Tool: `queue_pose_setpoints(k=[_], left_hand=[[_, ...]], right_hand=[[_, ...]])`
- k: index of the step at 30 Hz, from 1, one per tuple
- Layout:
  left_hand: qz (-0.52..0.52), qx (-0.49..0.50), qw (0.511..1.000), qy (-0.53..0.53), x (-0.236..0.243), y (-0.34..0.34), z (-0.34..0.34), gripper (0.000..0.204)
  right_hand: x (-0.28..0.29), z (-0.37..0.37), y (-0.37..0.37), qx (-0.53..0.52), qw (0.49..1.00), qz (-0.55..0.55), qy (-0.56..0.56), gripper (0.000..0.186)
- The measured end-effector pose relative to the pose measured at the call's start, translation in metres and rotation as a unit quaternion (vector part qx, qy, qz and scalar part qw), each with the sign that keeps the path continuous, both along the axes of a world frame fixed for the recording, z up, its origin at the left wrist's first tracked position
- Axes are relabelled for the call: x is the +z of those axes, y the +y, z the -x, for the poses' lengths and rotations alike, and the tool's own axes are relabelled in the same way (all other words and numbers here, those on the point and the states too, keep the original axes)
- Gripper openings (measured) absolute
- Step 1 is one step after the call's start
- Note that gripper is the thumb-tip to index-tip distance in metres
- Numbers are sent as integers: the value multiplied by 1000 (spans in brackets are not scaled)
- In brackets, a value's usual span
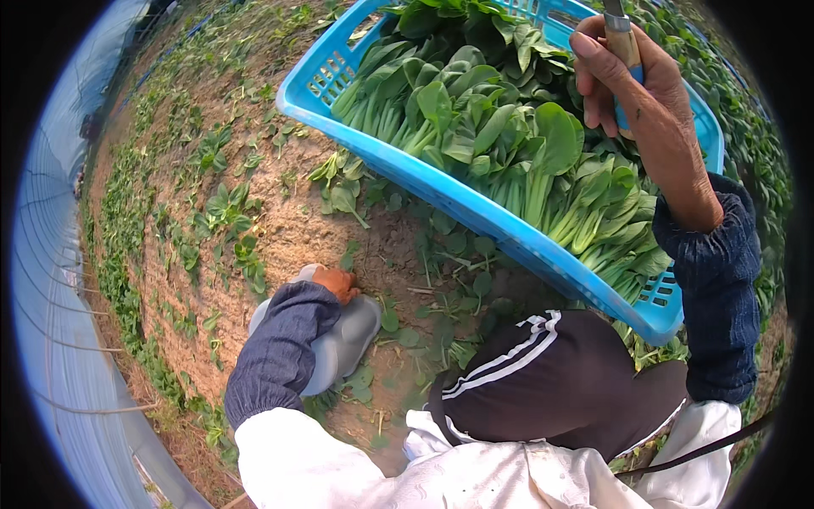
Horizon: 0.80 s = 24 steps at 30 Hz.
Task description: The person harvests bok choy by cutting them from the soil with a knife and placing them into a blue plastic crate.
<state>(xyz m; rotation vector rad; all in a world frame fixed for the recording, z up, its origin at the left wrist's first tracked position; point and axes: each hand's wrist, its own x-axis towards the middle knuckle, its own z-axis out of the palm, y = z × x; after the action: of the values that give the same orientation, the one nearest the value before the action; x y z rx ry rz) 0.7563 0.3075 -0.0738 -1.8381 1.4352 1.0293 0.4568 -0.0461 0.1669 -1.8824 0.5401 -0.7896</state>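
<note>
My right hand [636, 85] is raised over the right part of a blue plastic basket [475, 216]. Its fingers are wrapped round a wooden-handled tool [623, 42] with a blue band and a metal shank; the frame's upper edge cuts off its working end. Bunches of leafy greens [475, 119] fill the basket in rows, pale stems toward me. Low at the left, my left hand [337, 284] is curled beside a grey boot [348, 335], close to the soil. Its fingertips are hidden, so I cannot tell what they hold.
Small green plants [225, 208] and loose leaves dot the brown soil [288, 220]. Denser greens grow along the right rim. A plastic sheet wall [51, 280] with curved ribs runs down the left. My dark trousered knee [543, 373] is just below the basket.
</note>
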Motion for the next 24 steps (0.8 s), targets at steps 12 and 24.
queue_pose_setpoints(k=[12, 24], left_hand=[[-120, -224, 967, -5, 1, 50, 35, 92], [-29, -81, 991, -106, 94, 58, 199, 69]], right_hand=[[-21, 326, -21, -397, 914, 0, -87, 20], [-121, 573, 19, -555, 789, -197, -176, 24]])
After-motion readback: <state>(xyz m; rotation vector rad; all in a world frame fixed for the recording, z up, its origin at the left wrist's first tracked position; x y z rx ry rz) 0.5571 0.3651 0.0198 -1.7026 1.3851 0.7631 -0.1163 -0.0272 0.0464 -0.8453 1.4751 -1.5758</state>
